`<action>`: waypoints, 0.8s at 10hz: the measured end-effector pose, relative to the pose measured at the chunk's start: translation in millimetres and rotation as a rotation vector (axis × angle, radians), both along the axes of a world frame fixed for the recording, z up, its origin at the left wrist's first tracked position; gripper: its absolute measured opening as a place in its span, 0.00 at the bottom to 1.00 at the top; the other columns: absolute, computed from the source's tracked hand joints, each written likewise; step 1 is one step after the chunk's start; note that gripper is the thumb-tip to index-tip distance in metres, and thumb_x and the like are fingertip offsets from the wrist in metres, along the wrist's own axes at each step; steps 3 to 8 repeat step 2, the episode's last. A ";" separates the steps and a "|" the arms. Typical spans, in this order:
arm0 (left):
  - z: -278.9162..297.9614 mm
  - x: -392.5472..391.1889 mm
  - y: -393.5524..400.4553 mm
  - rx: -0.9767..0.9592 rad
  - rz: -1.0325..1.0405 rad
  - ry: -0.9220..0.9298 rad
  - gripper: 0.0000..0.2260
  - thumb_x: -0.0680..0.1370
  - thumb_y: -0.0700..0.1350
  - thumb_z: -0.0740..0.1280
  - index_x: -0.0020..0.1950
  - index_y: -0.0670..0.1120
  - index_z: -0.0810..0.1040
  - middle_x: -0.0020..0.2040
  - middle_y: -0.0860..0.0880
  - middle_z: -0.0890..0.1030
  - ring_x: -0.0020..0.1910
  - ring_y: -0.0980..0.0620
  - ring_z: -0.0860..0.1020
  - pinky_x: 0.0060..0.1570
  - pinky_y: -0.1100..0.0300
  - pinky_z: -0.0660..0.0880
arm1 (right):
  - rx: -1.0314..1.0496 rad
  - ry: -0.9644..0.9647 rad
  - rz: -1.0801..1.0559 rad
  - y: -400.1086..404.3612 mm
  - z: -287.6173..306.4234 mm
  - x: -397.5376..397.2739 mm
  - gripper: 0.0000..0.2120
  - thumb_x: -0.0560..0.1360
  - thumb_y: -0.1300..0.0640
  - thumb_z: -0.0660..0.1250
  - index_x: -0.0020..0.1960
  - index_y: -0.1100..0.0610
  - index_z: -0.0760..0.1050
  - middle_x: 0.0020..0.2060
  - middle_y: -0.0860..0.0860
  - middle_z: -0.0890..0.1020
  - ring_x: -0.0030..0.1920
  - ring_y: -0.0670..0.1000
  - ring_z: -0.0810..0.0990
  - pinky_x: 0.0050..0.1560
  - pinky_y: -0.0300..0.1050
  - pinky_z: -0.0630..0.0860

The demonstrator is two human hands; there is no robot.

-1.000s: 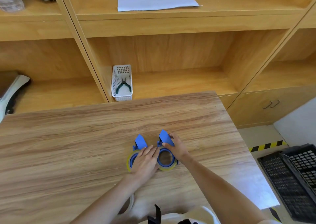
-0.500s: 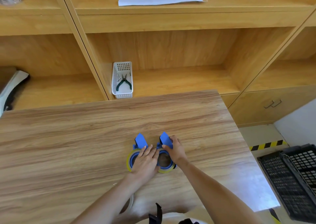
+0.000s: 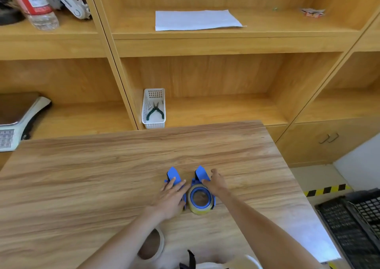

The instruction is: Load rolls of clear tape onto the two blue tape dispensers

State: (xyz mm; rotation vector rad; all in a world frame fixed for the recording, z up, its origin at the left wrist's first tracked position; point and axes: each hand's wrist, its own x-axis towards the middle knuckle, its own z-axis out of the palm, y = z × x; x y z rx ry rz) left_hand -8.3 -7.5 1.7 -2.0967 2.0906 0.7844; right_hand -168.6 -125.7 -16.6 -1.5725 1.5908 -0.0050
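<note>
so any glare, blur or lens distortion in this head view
Head view: a pale glare patch washes out the wooden table near its right edge; wide-angle bending curves the wooden shelf uprights; the black plastic crate at the lower right is smeared, while the two blue tape dispensers look fairly sharp.

white basket (image 3: pixel 153 108), pliers (image 3: pixel 155 111), paper sheet (image 3: pixel 196 19)
</note>
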 end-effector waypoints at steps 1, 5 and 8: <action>6.8 -0.7 4.2 -0.075 0.060 -0.013 0.23 0.82 0.49 0.59 0.77 0.54 0.60 0.79 0.52 0.58 0.78 0.47 0.54 0.73 0.49 0.57 | -0.212 -0.009 0.010 8.6 14.8 -0.1 0.24 0.80 0.52 0.62 0.74 0.57 0.64 0.70 0.56 0.71 0.68 0.59 0.72 0.65 0.52 0.71; 35.7 -0.2 -1.1 -0.345 0.188 -0.066 0.06 0.80 0.51 0.60 0.55 0.53 0.71 0.59 0.54 0.77 0.60 0.48 0.77 0.49 0.53 0.71 | -0.245 -0.111 -0.037 2.6 39.0 13.8 0.13 0.80 0.49 0.57 0.55 0.54 0.76 0.51 0.54 0.82 0.54 0.59 0.81 0.55 0.53 0.78; 35.7 -0.2 -1.1 -0.345 0.188 -0.066 0.06 0.80 0.51 0.60 0.55 0.53 0.71 0.59 0.54 0.77 0.60 0.48 0.77 0.49 0.53 0.71 | -0.245 -0.111 -0.037 2.6 39.0 13.8 0.13 0.80 0.49 0.57 0.55 0.54 0.76 0.51 0.54 0.82 0.54 0.59 0.81 0.55 0.53 0.78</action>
